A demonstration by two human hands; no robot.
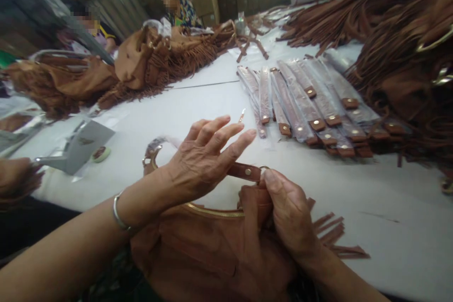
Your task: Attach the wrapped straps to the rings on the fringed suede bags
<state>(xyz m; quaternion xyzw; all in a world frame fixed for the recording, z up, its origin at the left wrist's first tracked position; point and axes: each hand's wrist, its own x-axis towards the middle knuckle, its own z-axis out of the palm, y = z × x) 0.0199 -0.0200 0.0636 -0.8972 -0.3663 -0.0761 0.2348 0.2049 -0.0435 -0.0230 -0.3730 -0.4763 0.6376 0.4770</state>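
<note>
A brown fringed bag (208,250) with a gold zipper (215,213) sits at the table's near edge. My left hand (203,158) is over its top with the fingers stretched out, partly hiding the brown strap (244,171). My right hand (292,210) is closed, thumb and fingers pinching the strap's end by a metal ring at the bag's right side. A gold stud shows on the strap. Near my left fingertips is a small shiny piece (242,115), too small to name. Left of my wrist, a curved wrapped handle part (152,151) rises from the bag.
Plastic-wrapped straps with studs (300,104) lie in a pile at right. Beyond are heaps of brown fringe (336,14) and fringed bags (141,61). A grey metal stand (85,146) and a tape roll (101,154) are at left. Other people work around the table.
</note>
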